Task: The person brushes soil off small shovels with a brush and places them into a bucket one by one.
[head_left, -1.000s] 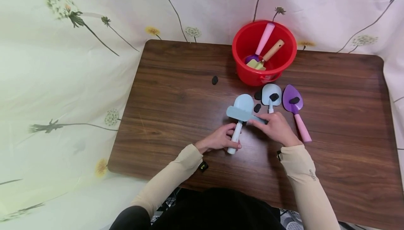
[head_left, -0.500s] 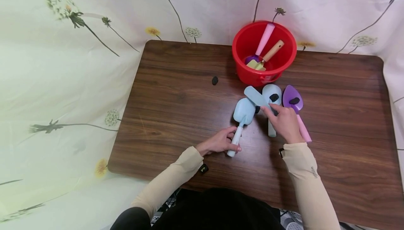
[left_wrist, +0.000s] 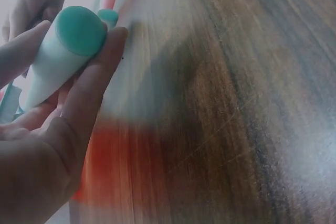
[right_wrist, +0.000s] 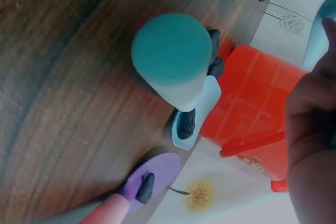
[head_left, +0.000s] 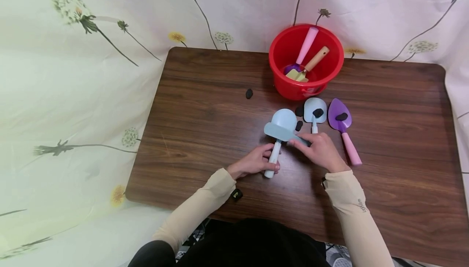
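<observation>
Compared with the frame half a second ago, the narrow-bladed tool (head_left: 279,132), held by the right hand (head_left: 320,151), is displaced leftward and now lies across the round-bladed trowel (head_left: 284,117). The left hand (head_left: 254,160) grasps the trowel's smooth white handle; its blade extends ahead of this grip. The right thumb and fingers pinch the tool; this grip covers its near end, and blade contact cannot be confirmed. The tool's blade covers the trowel's lower blade. In the right wrist view, the frame edge cuts off the right hand.

Ahead of the right-hand grip, a second light-blue trowel (head_left: 310,105) carries a rough black stone (head_left: 318,113); the hand hides its handle end in the head view. Right of that grip lies a purple pointed trowel (head_left: 337,108) with a pink handle. Farther ahead stands the glossy red bucket (head_left: 291,90). Wood grain marks the tabletop (head_left: 205,108).
</observation>
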Demonstrator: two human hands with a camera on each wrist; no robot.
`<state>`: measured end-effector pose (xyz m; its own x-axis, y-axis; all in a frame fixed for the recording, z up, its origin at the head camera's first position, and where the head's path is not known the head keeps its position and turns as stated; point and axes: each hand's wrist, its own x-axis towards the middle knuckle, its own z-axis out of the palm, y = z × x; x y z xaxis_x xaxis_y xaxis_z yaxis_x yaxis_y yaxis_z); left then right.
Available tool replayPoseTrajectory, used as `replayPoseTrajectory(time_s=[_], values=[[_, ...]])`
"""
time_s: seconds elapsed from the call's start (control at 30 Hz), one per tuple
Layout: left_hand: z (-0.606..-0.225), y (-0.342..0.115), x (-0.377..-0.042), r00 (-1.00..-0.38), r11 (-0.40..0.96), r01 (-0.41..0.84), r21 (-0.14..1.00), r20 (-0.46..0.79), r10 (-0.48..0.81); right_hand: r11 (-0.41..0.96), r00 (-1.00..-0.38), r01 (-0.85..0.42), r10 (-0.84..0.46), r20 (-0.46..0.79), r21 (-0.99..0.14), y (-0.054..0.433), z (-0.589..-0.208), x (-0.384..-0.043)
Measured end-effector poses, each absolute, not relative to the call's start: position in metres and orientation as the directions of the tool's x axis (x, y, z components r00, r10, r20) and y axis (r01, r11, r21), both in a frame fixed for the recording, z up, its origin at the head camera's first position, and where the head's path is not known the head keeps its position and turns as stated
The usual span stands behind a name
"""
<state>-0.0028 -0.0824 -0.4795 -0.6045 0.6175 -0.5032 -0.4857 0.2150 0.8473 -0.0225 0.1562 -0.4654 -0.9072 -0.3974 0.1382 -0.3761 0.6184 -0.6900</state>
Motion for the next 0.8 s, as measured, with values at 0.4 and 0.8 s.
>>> replayPoseTrajectory(time_s=[0.4, 0.8], values=[[-0.478, -0.085, 0.002, -0.602, 0.257, -0.445, 0.858, -0.499, 0.624, 0.750, -0.965, -0.258, -0.168, 0.201, -0.609, 0.168, -0.465, -0.031], [-0.477, -0.080, -0.003, -0.660, 0.333, -0.387, 0.860, -0.510, 0.552, 0.634, -0.906, -0.410, -0.363, 0.216, -0.656, 0.157, -0.462, -0.019]])
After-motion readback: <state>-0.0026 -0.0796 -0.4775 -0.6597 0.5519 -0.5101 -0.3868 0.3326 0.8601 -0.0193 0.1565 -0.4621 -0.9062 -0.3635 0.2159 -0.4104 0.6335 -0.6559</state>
